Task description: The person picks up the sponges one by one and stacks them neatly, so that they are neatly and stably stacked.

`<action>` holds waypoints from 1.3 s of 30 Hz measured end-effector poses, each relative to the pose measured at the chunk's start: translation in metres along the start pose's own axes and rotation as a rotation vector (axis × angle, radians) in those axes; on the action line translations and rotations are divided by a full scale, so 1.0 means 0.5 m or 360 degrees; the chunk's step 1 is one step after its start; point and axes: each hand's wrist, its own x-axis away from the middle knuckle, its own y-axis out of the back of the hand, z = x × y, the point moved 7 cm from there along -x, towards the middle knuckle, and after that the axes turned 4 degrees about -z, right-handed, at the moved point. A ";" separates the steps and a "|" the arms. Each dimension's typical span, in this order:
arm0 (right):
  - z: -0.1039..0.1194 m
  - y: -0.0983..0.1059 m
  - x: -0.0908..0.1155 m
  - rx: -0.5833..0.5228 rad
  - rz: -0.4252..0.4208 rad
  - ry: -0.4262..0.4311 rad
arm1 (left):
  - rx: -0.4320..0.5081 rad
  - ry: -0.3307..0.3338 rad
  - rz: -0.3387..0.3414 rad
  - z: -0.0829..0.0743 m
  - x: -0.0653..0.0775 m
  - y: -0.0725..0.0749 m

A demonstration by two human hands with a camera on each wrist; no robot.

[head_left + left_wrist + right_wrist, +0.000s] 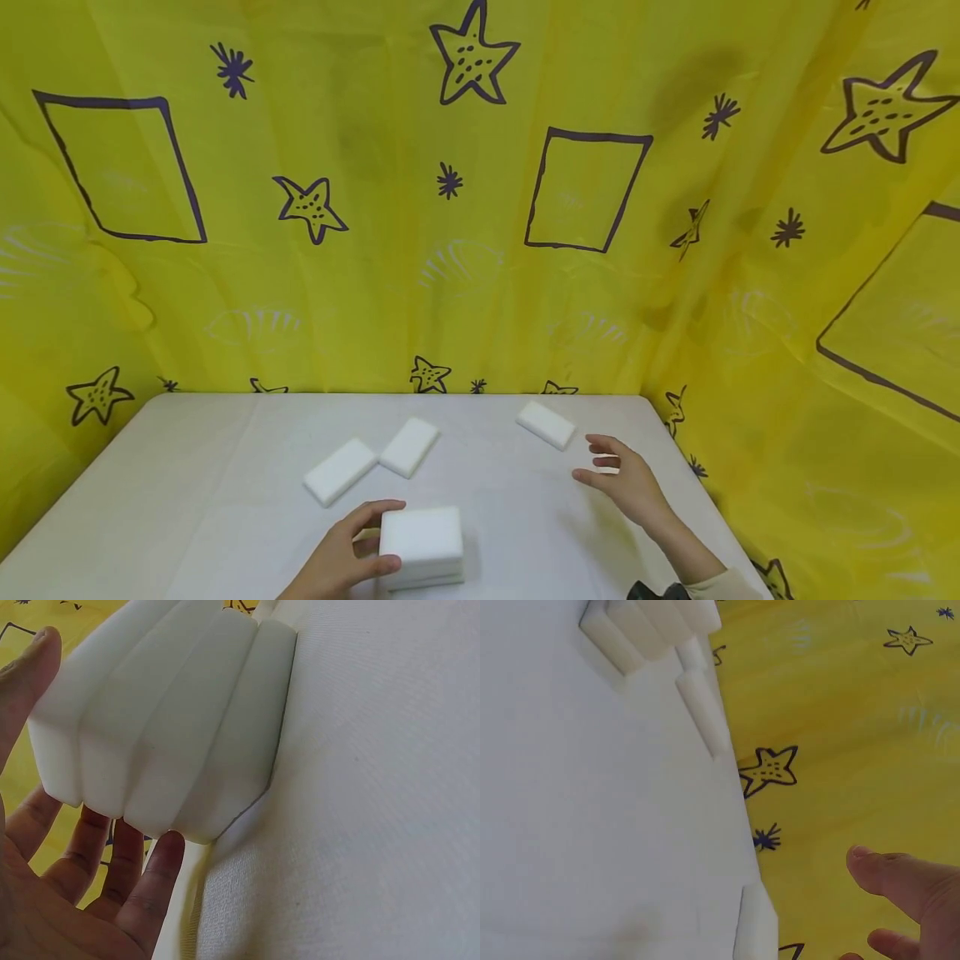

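A stack of several white sponge blocks (422,537) stands near the front of the table, layer on layer. My left hand (347,550) holds the stack from its left side, thumb at the front corner and fingers round the back. In the left wrist view, the fingertips (171,847) touch the side of the stacked sponges (172,727). Above the right part of the table my right hand (626,483) is raised with loosely bent fingers and nothing in them. A single white sponge (547,425) lies just beyond its fingertips, flat on the table.
Two more white sponges lie behind the stack, the left one (341,471) nearly corner to corner with the other sponge (409,447). A white cloth covers the table (195,492). A yellow curtain (375,292) with dark star drawings hangs round its back and sides.
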 end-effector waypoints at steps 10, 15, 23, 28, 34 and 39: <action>-0.083 0.041 -0.021 0.0147 -0.0151 -0.0107 | 0.0034 -0.0009 0.0007 -0.003 0.002 0.000; -0.120 0.050 -0.036 0.0138 -0.0162 -0.0177 | 0.0014 -0.0011 0.0008 -0.002 0.003 0.001; -0.174 0.047 -0.057 0.0137 -0.0144 -0.0385 | 0.0004 -0.0031 0.0040 -0.003 0.004 -0.001; -0.191 0.038 -0.063 0.0109 -0.0104 -0.0481 | 0.0007 -0.0022 0.0044 -0.001 0.003 -0.001; -0.193 0.026 -0.069 0.0142 -0.0083 -0.0478 | 0.0009 0.0004 0.0036 0.002 0.001 0.000; -0.189 0.016 -0.076 0.0181 -0.0085 -0.0414 | -0.0017 -0.0004 0.0026 0.002 0.001 0.000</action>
